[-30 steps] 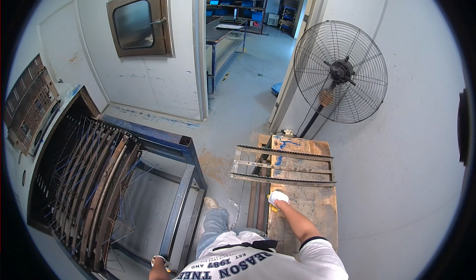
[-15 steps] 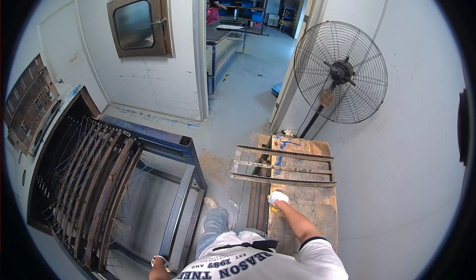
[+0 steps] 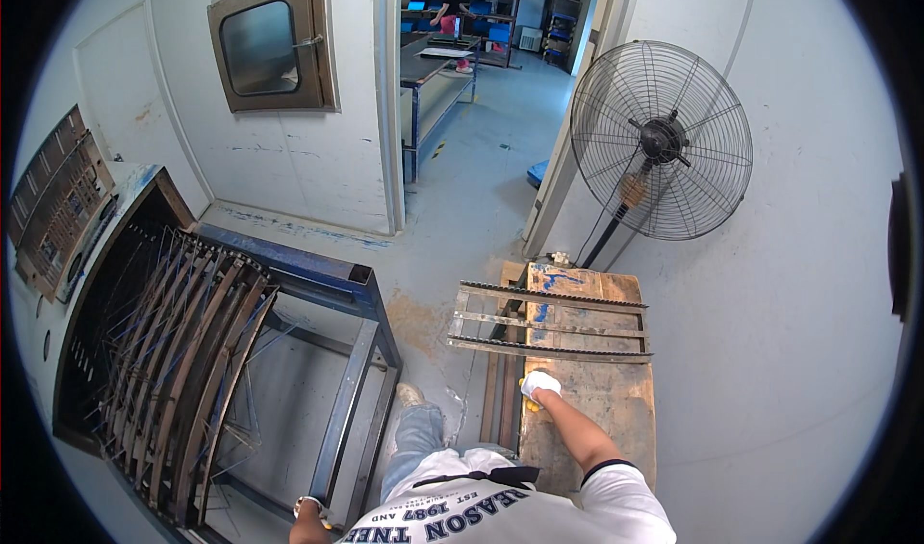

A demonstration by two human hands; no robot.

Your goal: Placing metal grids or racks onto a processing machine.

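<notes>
My right hand [image 3: 541, 384], in a white glove with yellow fingertips, is at the left edge of a worn wooden tabletop [image 3: 606, 419], its fingers curled over that edge. Just beyond it, a metal frame with toothed long rails [image 3: 549, 330] lies across the board and juts past its left side. Low in the picture, my left hand [image 3: 310, 511] is beside the lower end of a blue-grey metal stand [image 3: 344, 419]; its fingers are mostly hidden. To the left, a curved row of brown slats with thin wires [image 3: 183, 371] sticks out of a dark-mouthed machine housing [image 3: 82, 351].
A large black fan [image 3: 662, 140] stands behind the tabletop near the right wall. Ahead, a doorway opens on a room with a long workbench [image 3: 438, 67] and shelves of blue bins [image 3: 481, 7]. There a person [image 3: 450, 10] stands. A windowed metal cabinet [image 3: 269, 48] hangs left of the doorway.
The slats and wires at the machine have shifted, the outermost ones now sitting differently. In the far room the person has moved right and shows more fully. Both my hands have stayed in place.
</notes>
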